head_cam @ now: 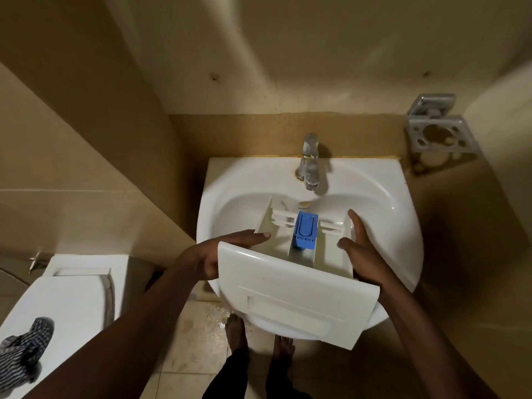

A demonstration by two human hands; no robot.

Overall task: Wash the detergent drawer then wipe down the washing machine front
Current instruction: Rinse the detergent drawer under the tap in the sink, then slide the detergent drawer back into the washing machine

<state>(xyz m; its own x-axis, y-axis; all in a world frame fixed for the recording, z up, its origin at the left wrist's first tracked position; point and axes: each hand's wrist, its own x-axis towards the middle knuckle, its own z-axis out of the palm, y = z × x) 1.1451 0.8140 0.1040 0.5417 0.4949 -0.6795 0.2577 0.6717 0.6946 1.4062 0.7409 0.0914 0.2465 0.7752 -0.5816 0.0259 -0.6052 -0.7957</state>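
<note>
Detergent drawer [288, 286] above sink [391, 185], left hand [208, 256] and right hand [363, 254] gripping its sides

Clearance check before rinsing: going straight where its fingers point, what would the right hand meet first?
The right hand, holding the detergent drawer, likely meets the sink's back wall beside the tap; depth unclear.

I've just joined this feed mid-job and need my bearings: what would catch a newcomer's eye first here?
The white detergent drawer, with its blue insert in the middle compartment, is held by the left hand and right hand over the white sink, front panel toward the camera. Behind it stands the chrome tap at the sink's back rim. At lower left, a striped cloth lies on the closed toilet lid.
</note>
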